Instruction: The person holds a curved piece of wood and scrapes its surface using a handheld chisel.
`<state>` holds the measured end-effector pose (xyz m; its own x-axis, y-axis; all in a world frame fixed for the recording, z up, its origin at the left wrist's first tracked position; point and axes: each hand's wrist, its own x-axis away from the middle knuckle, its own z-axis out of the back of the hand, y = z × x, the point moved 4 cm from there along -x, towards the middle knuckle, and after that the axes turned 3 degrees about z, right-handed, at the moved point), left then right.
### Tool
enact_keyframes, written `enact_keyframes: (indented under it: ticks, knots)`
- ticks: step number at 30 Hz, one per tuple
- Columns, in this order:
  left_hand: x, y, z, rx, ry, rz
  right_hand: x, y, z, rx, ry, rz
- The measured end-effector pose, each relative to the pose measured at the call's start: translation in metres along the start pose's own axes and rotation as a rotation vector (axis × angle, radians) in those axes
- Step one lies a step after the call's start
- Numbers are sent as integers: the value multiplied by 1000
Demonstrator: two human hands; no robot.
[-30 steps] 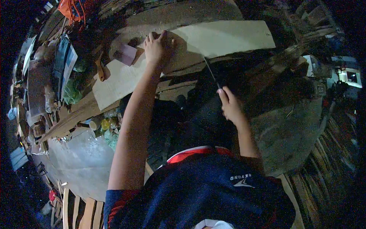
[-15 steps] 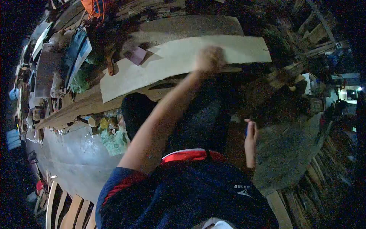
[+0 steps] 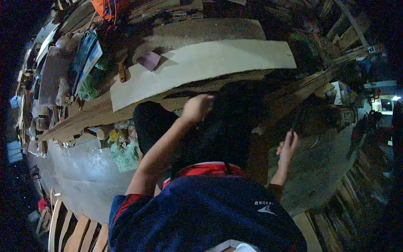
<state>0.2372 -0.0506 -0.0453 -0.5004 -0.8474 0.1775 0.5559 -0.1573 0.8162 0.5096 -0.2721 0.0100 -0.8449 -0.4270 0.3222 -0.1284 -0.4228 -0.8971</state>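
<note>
While the right hand [image 3: 288, 148] curls its fingers around a slim dark tool [image 3: 296, 121] right of centre, the left hand's [image 3: 196, 108] finger pose is unclear; beyond, a long, pale board [image 3: 210, 59] spans upper centre, a mauve square [image 3: 150, 61] obstructing its left part.

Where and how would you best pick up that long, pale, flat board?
I'd take the long, pale, flat board by both long edges near its right end, coming from above, fingertips curling down over the edges if they can get under. Its flat, thin shape suggests edge holds, and that end looks bare, while a small purple square piece overlaps the left part.
</note>
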Motion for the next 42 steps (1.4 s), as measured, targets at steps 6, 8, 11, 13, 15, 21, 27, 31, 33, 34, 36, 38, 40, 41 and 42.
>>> enact_keyframes:
  ticks: [6,8,11,13,15,21,27,31,33,34,36,38,40,41,42]
  knots:
    - [112,-142,55,405,447,241,-18,23,-79,393,-314,635]
    - [155,-92,79,16,527,50,5,2,-122,134,-469,530]
    - [171,-104,75,71,531,48,33,-37,-169,282,-493,809]
    - [173,-90,69,199,596,34,50,-66,-182,579,-500,557]
    - [172,-69,71,-12,624,85,47,-62,-193,566,-414,616]
    - [125,-41,77,-22,651,-149,26,-18,-182,398,-477,749]
    - [-19,-1,105,-161,556,-366,42,-31,-168,411,-484,759]
    - [-123,-18,95,-822,488,-348,39,-19,-169,474,-445,797]
    - [-137,-29,89,-919,364,-139,38,-22,-168,447,-434,831]
    - [-138,-30,88,-917,368,-142,36,-24,-168,425,-425,856]
    - [-138,-36,88,-918,395,-182,33,-30,-170,367,-413,937]
    - [-143,-43,88,-923,387,-206,34,-35,-170,309,-400,998]
    - [-140,-39,89,-912,421,-247,37,-55,-176,487,-514,716]
    - [-135,-34,89,-929,387,-191,34,-59,-182,396,-514,738]
    - [-134,-31,90,-929,380,-185,28,-58,-188,399,-519,730]
